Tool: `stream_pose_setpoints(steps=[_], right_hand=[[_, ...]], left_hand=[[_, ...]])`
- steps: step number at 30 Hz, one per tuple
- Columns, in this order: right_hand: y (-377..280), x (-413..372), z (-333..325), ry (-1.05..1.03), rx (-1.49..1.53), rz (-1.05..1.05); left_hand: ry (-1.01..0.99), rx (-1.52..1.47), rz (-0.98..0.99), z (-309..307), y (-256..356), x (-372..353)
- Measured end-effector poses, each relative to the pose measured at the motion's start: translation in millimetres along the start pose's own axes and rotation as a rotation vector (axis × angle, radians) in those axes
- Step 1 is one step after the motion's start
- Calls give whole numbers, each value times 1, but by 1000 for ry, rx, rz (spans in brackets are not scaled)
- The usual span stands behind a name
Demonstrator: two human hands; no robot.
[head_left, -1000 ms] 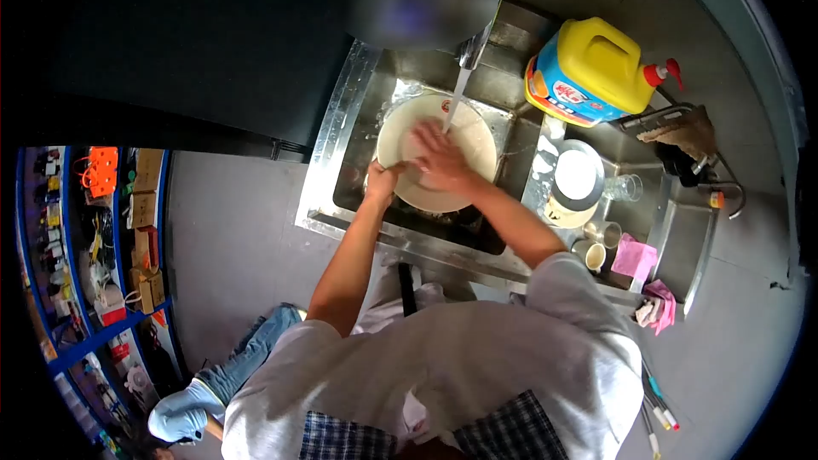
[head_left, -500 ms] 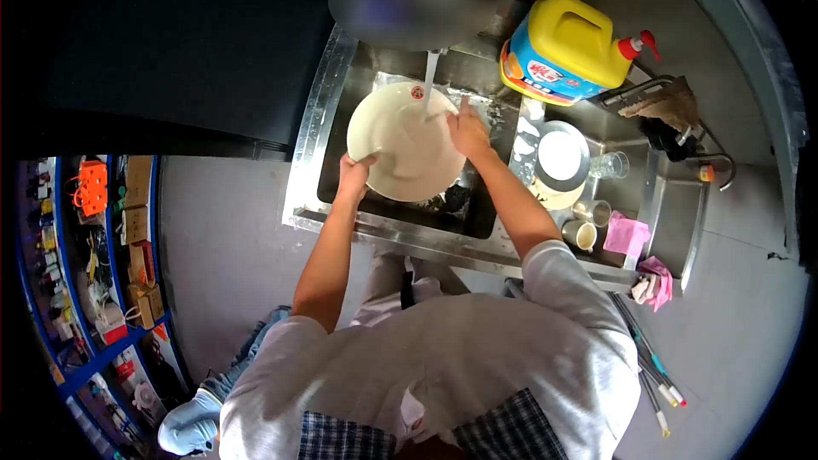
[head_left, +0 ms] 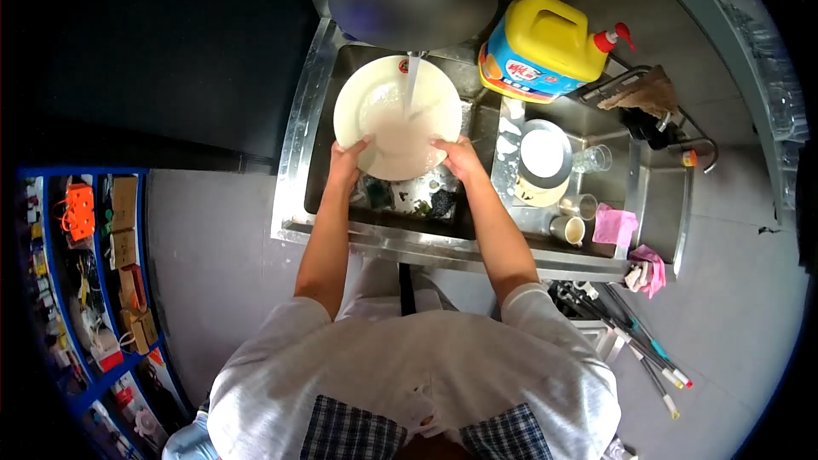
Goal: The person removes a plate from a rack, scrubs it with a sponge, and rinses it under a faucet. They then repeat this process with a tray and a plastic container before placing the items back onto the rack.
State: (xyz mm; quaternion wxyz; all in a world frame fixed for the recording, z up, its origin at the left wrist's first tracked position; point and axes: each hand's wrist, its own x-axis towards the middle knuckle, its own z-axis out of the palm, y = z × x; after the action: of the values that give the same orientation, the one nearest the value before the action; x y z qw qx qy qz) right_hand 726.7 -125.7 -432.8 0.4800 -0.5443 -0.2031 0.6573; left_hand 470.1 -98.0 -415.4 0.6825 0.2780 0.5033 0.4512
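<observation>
A large white plate (head_left: 362, 102) with a small red mark at its far rim is held over the left basin of the steel sink (head_left: 294, 175). My left hand (head_left: 348, 160) grips its near left rim, thumb on top. Around the near right rim closes my right hand (head_left: 460, 158), its thumb also on the upper face. From the tap, a stream of water (head_left: 412, 85) falls onto the plate, where water pools. Food scraps (head_left: 439, 203) lie on the basin floor below.
Right of the basin stand a yellow detergent jug (head_left: 545, 47), stacked dishes (head_left: 545, 153), clear glasses (head_left: 592, 158), a cup (head_left: 567, 230) and a pink cloth (head_left: 614, 226). Shelves (head_left: 94, 290) are at left; poles (head_left: 643, 349) lie on the floor at right. A blurred round object (head_left: 409, 0) hangs above the tap.
My right hand has moved from the plate's right side to its near right rim. The plate has come level under the stream, its red mark still at the far side.
</observation>
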Motion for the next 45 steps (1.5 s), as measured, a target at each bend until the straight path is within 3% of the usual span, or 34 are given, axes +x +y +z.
stream_pose_setpoints(steps=[2, 4, 6, 9, 11, 13, 17, 19, 21, 23, 25, 26, 27, 30, 34, 37, 39, 41, 43, 44, 45], right_hand=[[-19, 5, -1, 153, -300, 9], [-11, 55, -20, 273, -626, -396], [-73, 45, 21, 365, -726, -647], [-131, 43, 70, 210, -960, -747], [-146, 62, 81, 266, -1344, -814], [-164, 85, 81, 128, -1413, -707], [-171, 83, 85, 139, -898, -356], [-137, 89, 61, 367, -1104, -598], [-104, 83, 25, 40, -1195, -497], [-76, 26, 37, -250, -956, -540], [-87, -14, 71, -557, -970, -819], [-108, -41, 85, -531, -921, -381], [-109, -46, 86, -571, -811, -483], [-136, -83, 91, -712, -632, -500], [-178, -153, 98, -641, -898, -798], [-200, -203, 95, -515, -1021, -1183], [-197, -216, 78, -472, -1063, -1167], [-178, -219, 65, -391, -1067, -870], [-152, -191, 33, -371, -1112, -902], [-152, -197, 28, -338, -1105, -977], [-164, -221, 39, -340, -1023, -920]], left_hand=[[31, 55, 67, -7, -1, -3], [17, 161, 90, -17, 2, -7], [20, 276, 136, -26, 4, -7], [-57, 306, 184, -27, 21, -19], [-67, 393, 257, -30, 24, -22], [-67, 485, 339, -36, 30, -22], [-58, 886, 730, -26, 71, -45], [-101, 907, 781, -14, 98, -70], [-103, 983, 836, -20, 116, -87], [-110, 1025, 905, -24, 120, -101], [-138, 1093, 947, -22, 137, -119], [-118, 1093, 1012, -19, 146, -129], [-124, 1112, 975, -15, 160, -145], [-145, 1110, 1115, 3, 186, -190], [-167, 1044, 1284, 22, 202, -239], [-204, 1011, 1351, 31, 211, -262], [-227, 992, 1375, 31, 201, -263], [-336, 912, 1361, 30, 187, -240], [-374, 991, 1364, 29, 176, -233], [-398, 929, 1380, 32, 180, -236], [-449, 854, 1357, 35, 177, -240]])
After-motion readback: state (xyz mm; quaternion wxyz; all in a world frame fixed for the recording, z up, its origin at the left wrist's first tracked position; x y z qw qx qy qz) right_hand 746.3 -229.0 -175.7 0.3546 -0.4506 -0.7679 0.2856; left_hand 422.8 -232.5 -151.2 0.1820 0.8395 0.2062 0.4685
